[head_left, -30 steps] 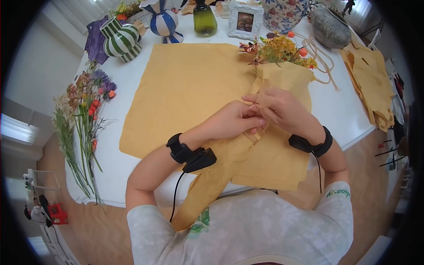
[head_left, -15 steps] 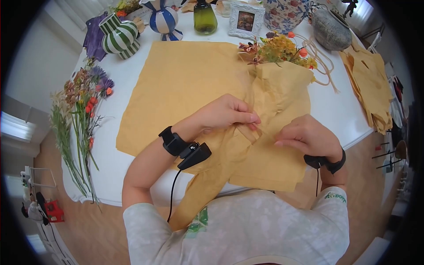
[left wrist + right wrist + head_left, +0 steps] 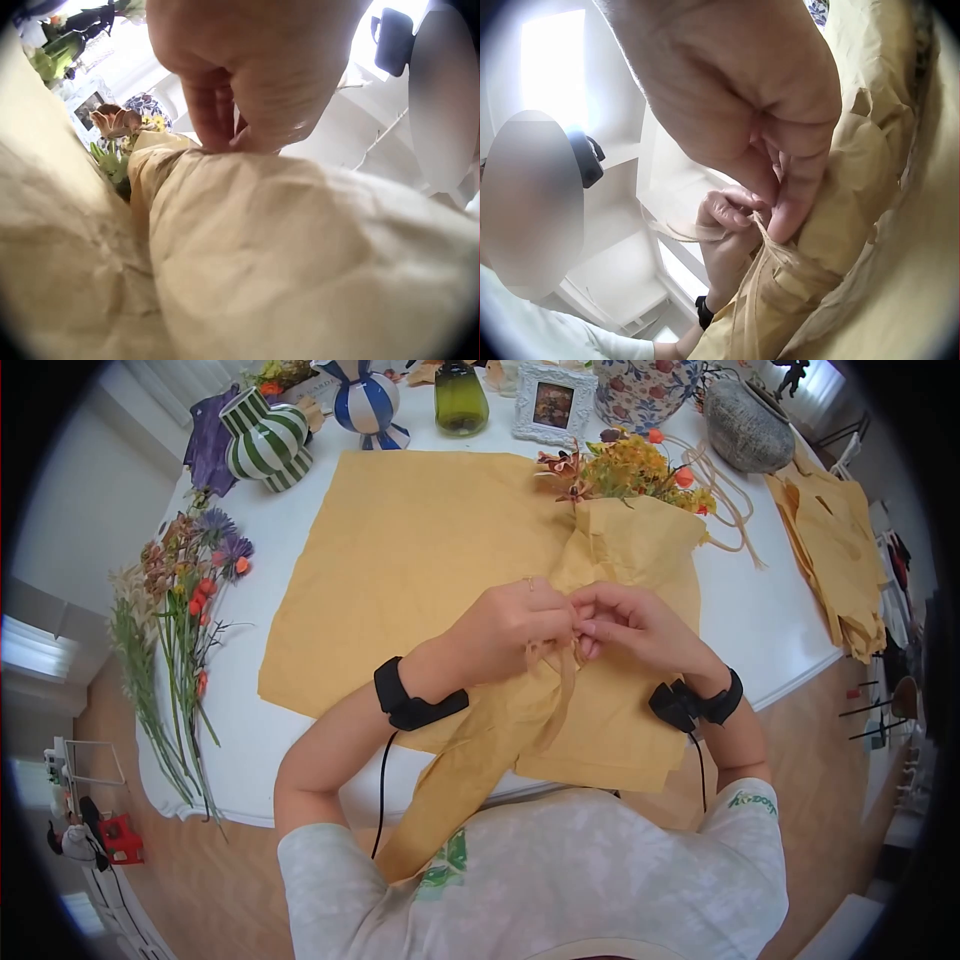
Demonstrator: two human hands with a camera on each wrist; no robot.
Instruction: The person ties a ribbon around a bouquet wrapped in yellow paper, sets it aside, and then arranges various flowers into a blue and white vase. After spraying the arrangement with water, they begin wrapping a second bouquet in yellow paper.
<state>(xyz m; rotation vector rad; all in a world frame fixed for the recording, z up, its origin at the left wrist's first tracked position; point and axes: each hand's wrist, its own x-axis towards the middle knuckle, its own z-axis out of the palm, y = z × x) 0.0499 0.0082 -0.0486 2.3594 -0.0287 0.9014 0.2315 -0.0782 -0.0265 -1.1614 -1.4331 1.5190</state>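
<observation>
A bundle of yellow and orange flowers (image 3: 635,468) lies wrapped in tan paper (image 3: 645,540), its narrow part under the hands. Fingertips of the left hand (image 3: 510,628) pinch a thin pale ribbon at the gathered paper. The right hand (image 3: 640,625) meets them there, thumb and fingers pinching the ribbon (image 3: 756,274), whose strands run down over the paper in the right wrist view. The left hand (image 3: 255,75) bends over the crumpled paper (image 3: 255,240) in the left wrist view, hiding the ribbon. Whether a knot exists cannot be told.
Loose flower stems (image 3: 180,650) lie at the table's left. A large flat paper sheet (image 3: 400,540) spreads beneath the bundle. Striped vases (image 3: 268,442), a green glass vase (image 3: 460,402), a picture frame (image 3: 553,408) and a grey pot (image 3: 748,425) stand behind; folded paper (image 3: 835,550) lies right.
The right hand first drew away down and right, then came back beside the left hand. The left hand has turned with its back upward, and a ribbon strand now hangs below the hands.
</observation>
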